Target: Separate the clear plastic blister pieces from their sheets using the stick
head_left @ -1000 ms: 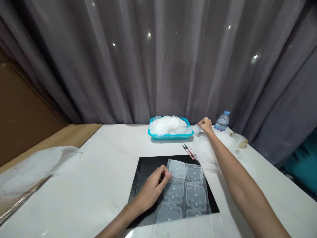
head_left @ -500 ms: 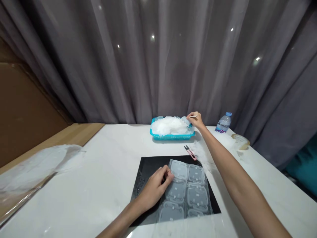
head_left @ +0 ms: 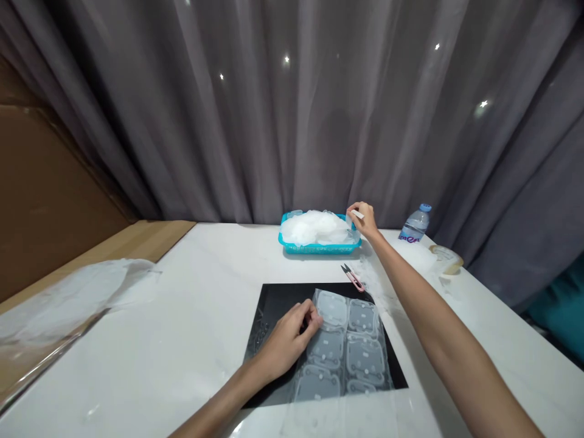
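Observation:
My left hand [head_left: 292, 333] rests over a black mat [head_left: 283, 295], its thumb and fingertips pinched at the left edge of a clear plastic sheet [head_left: 365, 356]. Rounded box shapes in rows show on that sheet. Farther back, my right hand [head_left: 365, 220] is closed on a small white strip [head_left: 358, 214], at the right rim of a turquoise basket [head_left: 319, 249]. Fluffy white stuffing [head_left: 314, 227] heaps above the basket's rim. Pink-handled thread snips [head_left: 354, 280] lie between the mat and the basket, blades partly apart.
A water bottle [head_left: 416, 224] stands at the back right, beside more white stuffing [head_left: 417, 254] and a roll of tape [head_left: 449, 260]. On the left are cardboard [head_left: 168, 232] and a plastic bag of white material [head_left: 77, 298]. A grey curtain [head_left: 255, 134] hangs behind the table.
My right hand has moved left from the loose stuffing to the basket's right rim, and the white strip now shows in its fingers. My left hand stays at the plastic sheet.

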A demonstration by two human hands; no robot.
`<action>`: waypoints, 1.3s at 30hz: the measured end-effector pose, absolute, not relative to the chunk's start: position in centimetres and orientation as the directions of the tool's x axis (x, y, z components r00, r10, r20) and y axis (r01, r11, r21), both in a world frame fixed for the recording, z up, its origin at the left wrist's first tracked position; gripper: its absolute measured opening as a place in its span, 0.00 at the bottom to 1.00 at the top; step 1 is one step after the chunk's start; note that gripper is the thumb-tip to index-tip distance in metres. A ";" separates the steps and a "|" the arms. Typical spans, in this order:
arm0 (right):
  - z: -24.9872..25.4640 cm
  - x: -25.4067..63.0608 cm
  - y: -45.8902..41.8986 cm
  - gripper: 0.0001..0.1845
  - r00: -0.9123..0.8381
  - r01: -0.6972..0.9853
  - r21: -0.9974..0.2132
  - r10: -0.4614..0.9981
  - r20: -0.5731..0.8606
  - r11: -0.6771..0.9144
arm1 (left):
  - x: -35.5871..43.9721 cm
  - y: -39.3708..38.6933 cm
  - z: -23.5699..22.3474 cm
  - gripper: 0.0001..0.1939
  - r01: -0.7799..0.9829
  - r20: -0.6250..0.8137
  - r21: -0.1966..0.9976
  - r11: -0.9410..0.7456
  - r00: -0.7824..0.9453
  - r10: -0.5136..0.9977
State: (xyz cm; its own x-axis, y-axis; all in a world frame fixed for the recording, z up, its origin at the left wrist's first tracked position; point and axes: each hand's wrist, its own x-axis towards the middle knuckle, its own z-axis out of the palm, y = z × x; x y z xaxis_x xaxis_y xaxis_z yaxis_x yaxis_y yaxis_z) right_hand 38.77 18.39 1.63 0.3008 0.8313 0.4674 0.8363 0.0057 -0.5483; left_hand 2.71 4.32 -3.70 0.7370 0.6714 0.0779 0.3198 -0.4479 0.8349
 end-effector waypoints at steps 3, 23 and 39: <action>2.2 38.2 18.2 0.17 0.318 0.786 -0.618 0.868 0.380 -0.017 | 2.8 4.3 -3.7 0.17 0.315 0.083 0.833 -0.455 0.741 0.666; -1.3 25.2 -4.3 0.22 -0.200 0.784 -0.417 0.823 0.531 0.460 | 4.1 3.7 -0.4 0.16 0.002 0.192 0.964 -0.265 0.683 0.705; 6.1 27.6 0.1 0.17 -0.081 0.421 -0.895 0.989 0.123 0.145 | 3.8 2.3 -2.3 0.28 0.230 0.068 0.915 -0.331 0.722 0.689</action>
